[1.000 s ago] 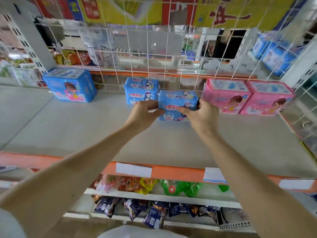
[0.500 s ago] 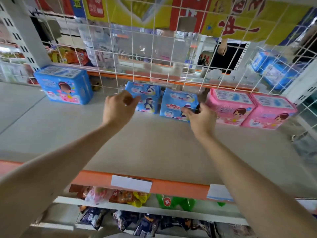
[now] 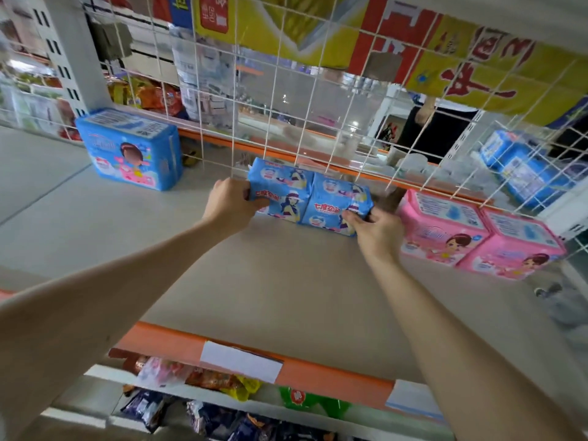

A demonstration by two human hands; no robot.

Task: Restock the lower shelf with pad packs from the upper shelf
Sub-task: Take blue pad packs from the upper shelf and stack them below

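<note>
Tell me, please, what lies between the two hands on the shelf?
In the head view, two small blue pad packs, left pack and right pack, lie side by side between left hand and right hand; each hand grips one.

arms: both reaching forward (bare) | left hand (image 3: 229,203): fingers curling, gripping | right hand (image 3: 378,232): thumb and fingers pinching

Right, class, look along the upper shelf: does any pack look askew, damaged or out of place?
Nothing looks damaged or spilled. The two small blue packs sit tilted, but the left hand and right hand are gripping them.
</note>
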